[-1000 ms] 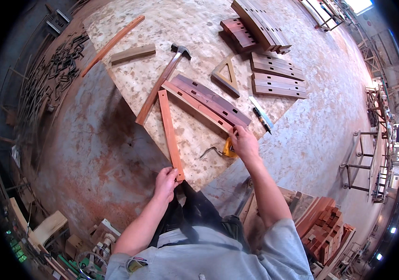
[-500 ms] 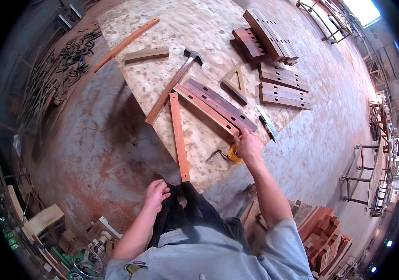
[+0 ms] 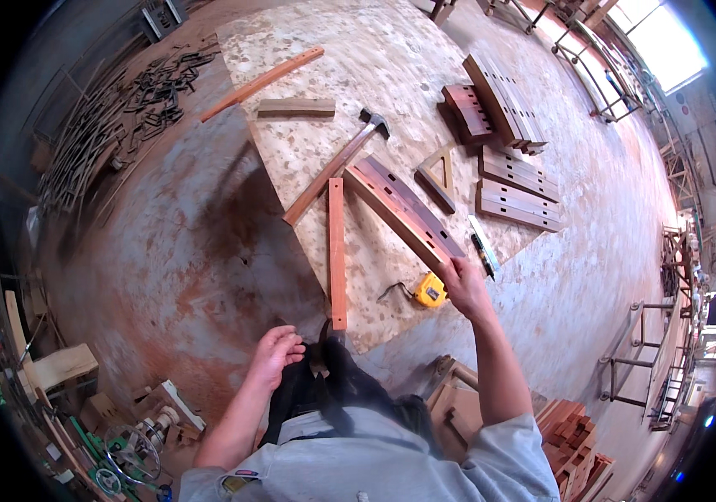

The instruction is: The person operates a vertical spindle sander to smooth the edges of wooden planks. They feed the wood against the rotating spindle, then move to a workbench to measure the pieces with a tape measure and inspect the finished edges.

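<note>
Gripping slotted rail end w/ right hand, fingers clamped, left hand loosely curled, empty; rail could nudge yellow tape measure off bench edge.

Bare board left of the hammer — slotted planks, tape measure crowding right.

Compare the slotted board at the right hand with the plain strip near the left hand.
The slotted board is wider and darker, with cut-outs; the plain strip is narrow, orange and uncut. The board lies diagonally, its end under the right hand; the strip points toward the person, clear of the left hand. Both lie flat on the tabletop.
</note>
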